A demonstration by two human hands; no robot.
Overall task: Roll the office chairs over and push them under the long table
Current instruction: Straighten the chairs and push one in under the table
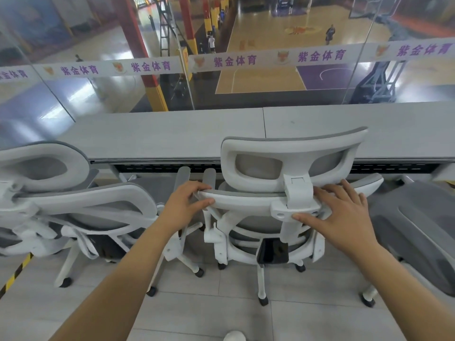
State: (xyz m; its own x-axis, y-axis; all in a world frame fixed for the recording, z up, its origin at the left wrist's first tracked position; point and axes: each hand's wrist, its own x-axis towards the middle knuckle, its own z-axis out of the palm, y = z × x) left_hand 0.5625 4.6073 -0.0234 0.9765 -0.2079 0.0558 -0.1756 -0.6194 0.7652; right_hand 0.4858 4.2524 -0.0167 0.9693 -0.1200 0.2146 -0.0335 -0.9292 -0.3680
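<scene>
While both hands grip its backrest, left hand (186, 202) curled over the top edge, right hand (341, 217) spread flat, white-framed grey mesh office chair (261, 207) stands against long pale grey bench (187, 134) just beyond them.

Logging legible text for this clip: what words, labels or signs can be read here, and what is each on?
"紫金体育": purple characters, repeated along the white banner strip on the glass wall, each beside a small orange crest.
Court floor logo: too blurred to read.
Chairs and long table: no readable text.

The middle chair (283, 205) stands before the long table (172, 134), between a left chair (73, 205) and a right chair (418, 230).
</scene>
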